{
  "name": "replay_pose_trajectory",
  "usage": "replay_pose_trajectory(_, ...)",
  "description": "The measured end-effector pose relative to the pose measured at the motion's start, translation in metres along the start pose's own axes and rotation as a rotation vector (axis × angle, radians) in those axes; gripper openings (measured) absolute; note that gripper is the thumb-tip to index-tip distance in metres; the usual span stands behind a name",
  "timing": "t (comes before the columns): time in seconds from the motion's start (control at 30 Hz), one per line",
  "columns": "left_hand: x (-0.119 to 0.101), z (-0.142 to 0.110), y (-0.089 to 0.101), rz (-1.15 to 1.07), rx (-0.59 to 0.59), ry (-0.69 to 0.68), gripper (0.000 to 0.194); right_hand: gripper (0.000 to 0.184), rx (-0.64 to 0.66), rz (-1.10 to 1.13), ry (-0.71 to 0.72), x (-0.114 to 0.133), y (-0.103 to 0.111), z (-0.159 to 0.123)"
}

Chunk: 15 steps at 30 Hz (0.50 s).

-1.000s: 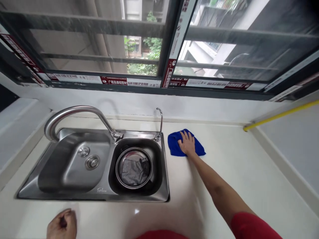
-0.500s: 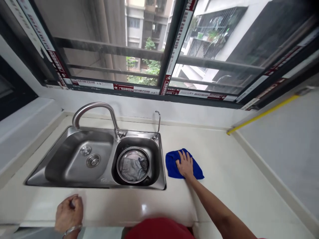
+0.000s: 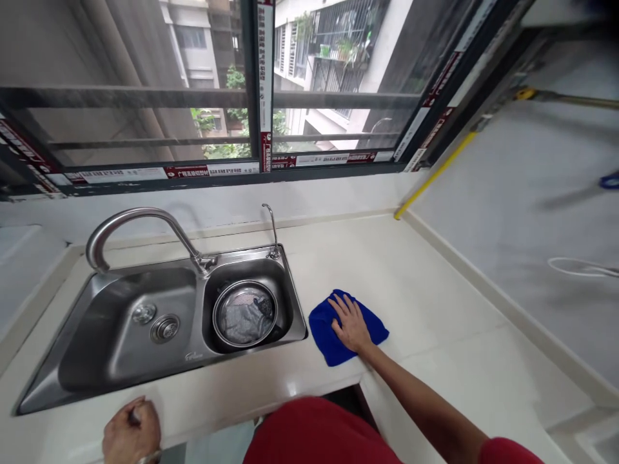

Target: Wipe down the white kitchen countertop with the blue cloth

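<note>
Got my right hand point(image 3: 351, 325) open and pressed flat on a blue cloth point(image 3: 326, 332), arm stretched out; left hand point(image 3: 130, 430) curled at the counter point(image 3: 435, 322) edge below the sink point(image 3: 111, 335).

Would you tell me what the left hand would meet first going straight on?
The left hand would probably meet the front rim of the steel sink first, though depth is hard to judge.

blue microfiber cloth point(image 3: 323, 332) under the right hand point(image 3: 351, 324), now nearer the counter's front edge point(image 3: 309, 380) than before
</note>
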State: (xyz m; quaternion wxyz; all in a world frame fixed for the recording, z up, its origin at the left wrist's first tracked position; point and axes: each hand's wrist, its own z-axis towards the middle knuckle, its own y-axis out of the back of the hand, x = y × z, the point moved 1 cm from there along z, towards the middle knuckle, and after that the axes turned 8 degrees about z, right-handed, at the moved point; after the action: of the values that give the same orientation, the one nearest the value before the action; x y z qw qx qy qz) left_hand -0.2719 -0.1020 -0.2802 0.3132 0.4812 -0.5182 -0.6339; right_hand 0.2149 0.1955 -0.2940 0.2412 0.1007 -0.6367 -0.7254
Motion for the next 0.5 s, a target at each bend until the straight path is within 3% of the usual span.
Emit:
replay_pose_trajectory(0.1, -0.007, -0.006, 0.005, -0.001, -0.013, 0.021, 0.042, 0.061, -0.025, -0.031, -0.042, -0.001, -0.001, -0.012)
replay_pose_trajectory(0.2, -0.01, -0.009, 0.007, -0.018, -0.019, 0.034, 0.043, 0.061, -0.046, -0.059, -0.102, 0.015, -0.005, -0.026)
replay_pose_trajectory(0.37, -0.013, -0.012, 0.008, -0.029, -0.016, 0.058, 0.042, 0.068, 0.025, -0.013, -0.058, 0.072, -0.006, -0.043)
replay_pose_trajectory(0.5, -0.013, -0.011, 0.011, -0.005, -0.007, 0.07, 0.042, 0.068, 0.115, 0.092, -0.023, 0.12, -0.003, -0.041)
